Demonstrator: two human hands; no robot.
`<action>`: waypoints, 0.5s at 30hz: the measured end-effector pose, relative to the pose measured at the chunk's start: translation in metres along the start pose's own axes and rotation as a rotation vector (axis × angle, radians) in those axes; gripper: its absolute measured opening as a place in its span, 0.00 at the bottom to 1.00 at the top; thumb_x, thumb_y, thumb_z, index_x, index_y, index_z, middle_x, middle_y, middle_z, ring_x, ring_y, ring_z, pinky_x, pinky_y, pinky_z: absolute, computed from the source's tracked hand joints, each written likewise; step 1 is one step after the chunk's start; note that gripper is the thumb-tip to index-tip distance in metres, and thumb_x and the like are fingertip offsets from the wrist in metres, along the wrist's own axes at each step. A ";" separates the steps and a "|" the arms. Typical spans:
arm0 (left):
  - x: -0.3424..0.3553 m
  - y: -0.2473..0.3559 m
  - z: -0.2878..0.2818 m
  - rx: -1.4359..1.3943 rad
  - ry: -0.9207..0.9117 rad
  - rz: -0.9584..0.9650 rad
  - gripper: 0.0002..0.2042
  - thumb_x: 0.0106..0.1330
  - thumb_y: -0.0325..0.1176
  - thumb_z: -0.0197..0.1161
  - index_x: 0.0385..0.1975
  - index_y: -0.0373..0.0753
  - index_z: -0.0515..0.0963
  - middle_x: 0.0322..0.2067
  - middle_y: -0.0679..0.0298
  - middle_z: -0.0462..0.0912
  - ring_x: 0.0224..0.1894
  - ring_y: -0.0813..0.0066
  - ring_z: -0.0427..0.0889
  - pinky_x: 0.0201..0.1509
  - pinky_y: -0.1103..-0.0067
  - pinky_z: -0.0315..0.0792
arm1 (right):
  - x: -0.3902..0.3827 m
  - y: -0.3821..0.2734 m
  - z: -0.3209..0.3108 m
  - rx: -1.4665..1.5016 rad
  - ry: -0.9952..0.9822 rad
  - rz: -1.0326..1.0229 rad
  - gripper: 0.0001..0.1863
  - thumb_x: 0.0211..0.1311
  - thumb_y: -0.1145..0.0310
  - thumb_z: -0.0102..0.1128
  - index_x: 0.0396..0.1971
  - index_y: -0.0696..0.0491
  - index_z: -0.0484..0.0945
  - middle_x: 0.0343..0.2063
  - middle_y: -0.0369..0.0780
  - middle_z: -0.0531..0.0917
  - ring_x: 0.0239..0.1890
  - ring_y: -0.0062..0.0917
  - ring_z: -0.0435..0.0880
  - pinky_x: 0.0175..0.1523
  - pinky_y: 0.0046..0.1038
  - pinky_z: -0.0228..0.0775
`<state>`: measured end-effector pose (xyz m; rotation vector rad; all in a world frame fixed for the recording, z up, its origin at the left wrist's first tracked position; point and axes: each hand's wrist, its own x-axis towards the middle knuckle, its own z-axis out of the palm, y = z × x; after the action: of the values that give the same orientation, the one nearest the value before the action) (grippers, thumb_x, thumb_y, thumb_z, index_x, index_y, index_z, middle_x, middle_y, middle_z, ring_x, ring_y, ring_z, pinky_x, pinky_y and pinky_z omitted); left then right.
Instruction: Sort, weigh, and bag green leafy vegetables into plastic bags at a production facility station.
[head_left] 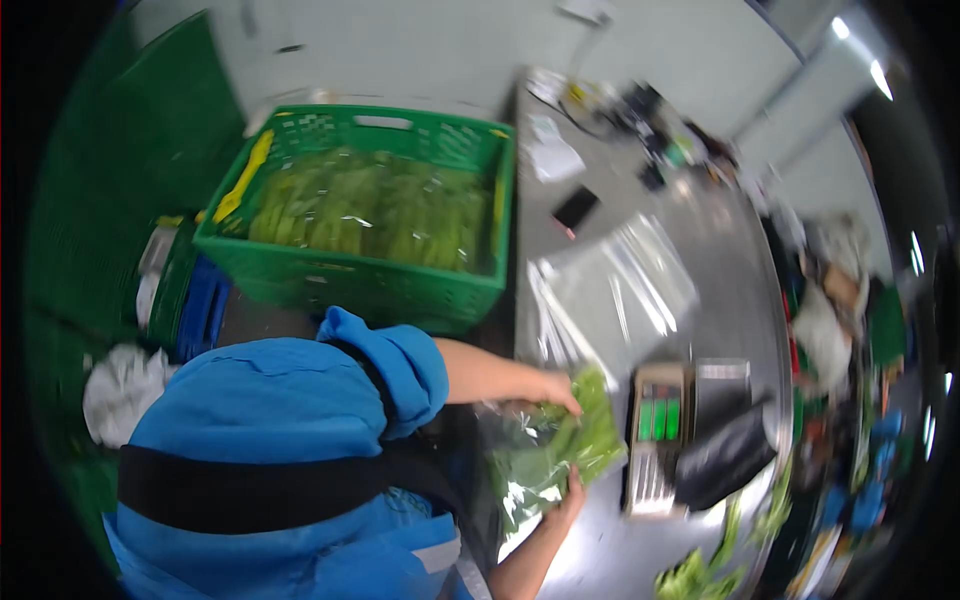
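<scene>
A clear plastic bag of leafy greens (pixel 545 455) is between my two hands at the near edge of the metal table. My left hand (pixel 550 390) reaches across from the left, its fingers closed on the upper part of the bag. Lower down, my right hand (pixel 567 500) grips the bag's side, thumb pointing up along it. Green stalks and leaves show through the shiny film, and some stick up near my left hand. Just beyond lies a stack of flat clear plastic bags (pixel 625 295). To the right stands a scale (pixel 657 435) with a lit green display.
A green crate (pixel 350 270) at the left holds bagged greens (pixel 370 205). On the metal table (pixel 725 285) are a phone (pixel 576 208), white paper (pixel 555 155), a black plastic sheet (pixel 728 458) beside the scale, and loose greens (pixel 695 578). Cluttered items line the far end.
</scene>
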<state>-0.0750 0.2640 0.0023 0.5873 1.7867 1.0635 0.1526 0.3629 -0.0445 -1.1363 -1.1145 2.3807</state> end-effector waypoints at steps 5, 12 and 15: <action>-0.095 0.046 -0.067 -0.251 0.110 0.694 0.26 0.48 0.40 0.67 0.46 0.34 0.70 0.35 0.61 0.79 0.39 0.69 0.76 0.43 0.76 0.68 | -0.055 -0.079 0.094 -0.449 -0.287 -0.726 0.33 0.48 0.71 0.60 0.54 0.62 0.58 0.49 0.47 0.67 0.49 0.34 0.68 0.53 0.34 0.62; -0.205 0.039 -0.238 1.084 0.904 1.318 0.19 0.50 0.30 0.53 0.46 0.45 0.72 0.17 0.70 0.60 0.21 0.75 0.65 0.30 0.79 0.59 | -0.037 -0.116 0.256 -0.083 -0.608 -0.294 0.35 0.52 0.54 0.54 0.56 0.58 0.55 0.55 0.48 0.62 0.54 0.38 0.64 0.58 0.40 0.55; -0.236 -0.014 -0.280 1.273 0.905 1.157 0.21 0.47 0.28 0.52 0.46 0.46 0.72 0.17 0.71 0.60 0.21 0.77 0.64 0.31 0.79 0.59 | -0.025 -0.077 0.326 -0.322 -0.710 -0.122 0.35 0.44 0.81 0.56 0.56 0.61 0.55 0.50 0.47 0.68 0.50 0.32 0.69 0.54 0.33 0.61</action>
<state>-0.2207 -0.0360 0.1536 2.4126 2.9438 0.7221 -0.0827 0.2287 0.1547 -0.2438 -1.7681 2.6292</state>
